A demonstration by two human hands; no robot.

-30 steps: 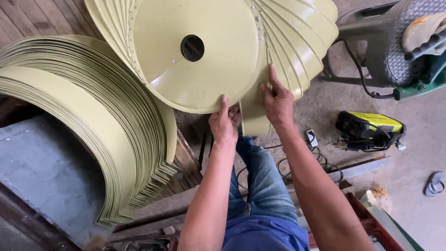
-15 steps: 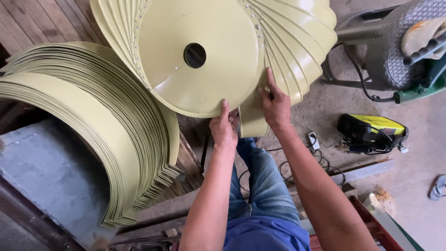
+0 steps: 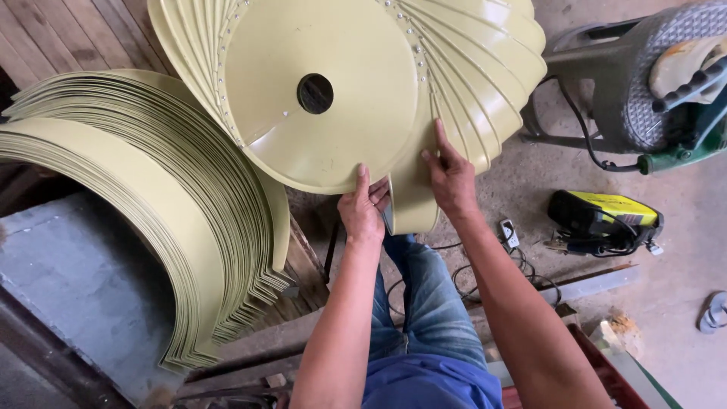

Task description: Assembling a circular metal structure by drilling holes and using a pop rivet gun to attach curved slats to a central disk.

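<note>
A pale yellow-green round metal disc point(image 3: 318, 121) with a centre hole carries a fan of curved blades point(image 3: 485, 68) riveted around its rim. My left hand point(image 3: 362, 208) grips the disc's lower edge, thumb on its face. My right hand point(image 3: 451, 176) presses flat on a loose curved blade point(image 3: 413, 204) that hangs down below the disc, fingers reaching up onto the fanned blades. Both hands sit close together at the bottom of the assembly.
A large stack of identical curved blades point(image 3: 151, 197) arches over a grey block point(image 3: 68, 288) at left. Right of me stand a woven chair point(image 3: 651, 83), a yellow-black power tool point(image 3: 606, 216) with cables, and a sandal point(image 3: 712, 312) on the dirt floor.
The disc assembly and both hands have stayed nearly in place; the view shifted slightly, and my right fingers slid a little higher along the blades.
</note>
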